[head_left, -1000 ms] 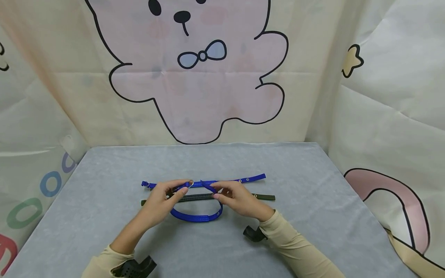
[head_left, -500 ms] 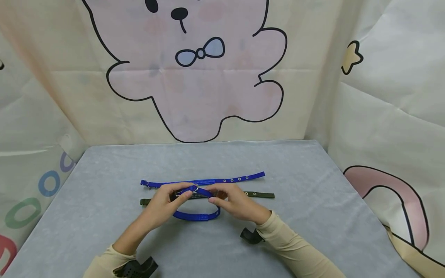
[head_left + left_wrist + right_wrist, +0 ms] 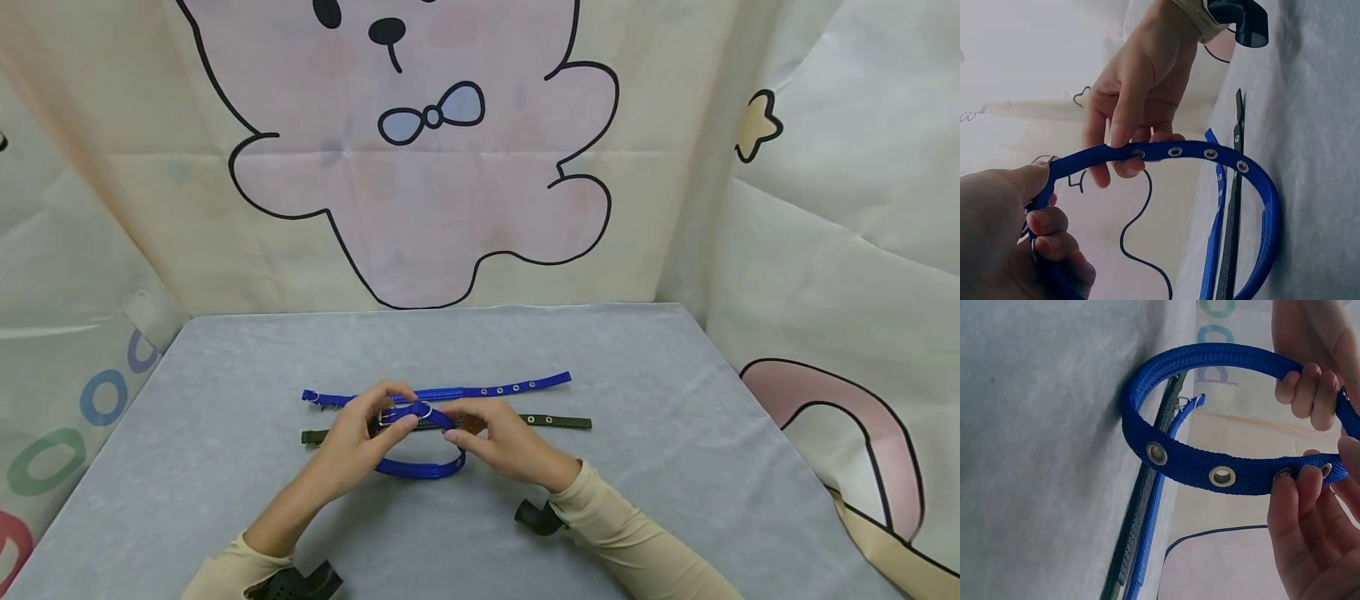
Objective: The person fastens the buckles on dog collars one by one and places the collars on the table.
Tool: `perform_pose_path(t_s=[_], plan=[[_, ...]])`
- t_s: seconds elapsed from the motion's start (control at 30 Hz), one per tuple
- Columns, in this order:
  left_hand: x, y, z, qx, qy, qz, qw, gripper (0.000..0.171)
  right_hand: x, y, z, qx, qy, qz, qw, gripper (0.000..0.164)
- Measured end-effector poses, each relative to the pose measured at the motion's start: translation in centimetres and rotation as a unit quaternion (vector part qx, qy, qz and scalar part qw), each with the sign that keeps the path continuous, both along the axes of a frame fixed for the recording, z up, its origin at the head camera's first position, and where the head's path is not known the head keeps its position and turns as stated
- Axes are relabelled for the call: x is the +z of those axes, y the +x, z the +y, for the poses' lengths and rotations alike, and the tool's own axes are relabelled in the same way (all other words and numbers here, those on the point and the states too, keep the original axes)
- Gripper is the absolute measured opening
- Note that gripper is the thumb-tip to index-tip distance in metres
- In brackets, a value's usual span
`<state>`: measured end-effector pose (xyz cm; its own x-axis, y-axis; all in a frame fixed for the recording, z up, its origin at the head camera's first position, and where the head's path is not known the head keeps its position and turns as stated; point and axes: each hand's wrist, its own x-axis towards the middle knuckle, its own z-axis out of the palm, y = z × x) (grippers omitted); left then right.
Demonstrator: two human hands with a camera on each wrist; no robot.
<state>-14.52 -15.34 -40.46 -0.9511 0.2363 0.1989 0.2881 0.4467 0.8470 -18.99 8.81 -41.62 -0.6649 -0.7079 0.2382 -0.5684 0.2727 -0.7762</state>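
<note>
Table [image 3: 637, 354]: grey, filling my lower view.
Blue strap [image 3: 517, 389]: flat, farthest back.
Green strap [image 3: 562, 422]: flat, just nearer, partly hidden.
Looped strap [image 3: 420, 471]: blue, held up mid-table; I can't tell whether its curve touches down.
Left hand [image 3: 356, 442]: curled round it near the buckle [image 3: 383, 418].
Right hand [image 3: 510, 439]: pinching it along the eyelets [image 3: 1222, 476].
Metal ring [image 3: 429, 410]: between the hands.

This looks like a tabletop booth. Cartoon-printed curtains [image 3: 427, 192] line the upper frame; a cloth-covered table [image 3: 637, 358] fills the lower.
</note>
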Motion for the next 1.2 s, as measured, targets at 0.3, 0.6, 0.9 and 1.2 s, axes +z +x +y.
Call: perform_pose_path(t_s=[0.3, 0.6, 0.9, 1.2], plan=[[-0.2, 0.4, 0.8, 0.004, 0.017, -0.005, 0.9998, 0.026, -0.2, 0.6, -0.3, -0.002, -0.014, -0.012, 1.0, 0.034], [-1.1, 0.6, 1.6, -0.008, -0.011, 0.052, 0.9986, 0.017, 0.0, 1.1, -0.7, -0.002, -0.048, -0.022, 0.999, 0.033], [-1.1, 0.7, 2.0, -0.024, -0.049, 0.071, 0.996, 0.01, -0.1, 1.3, -1.1, -0.019, -0.062, -0.024, 0.998, 0.033], [-1.0, 0.5, 1.8, -0.034, -0.021, 0.071, 0.9967, 0.013, -0.2, 1.4, -1.0, -0.02, -0.075, -0.016, 0.997, 0.034]])
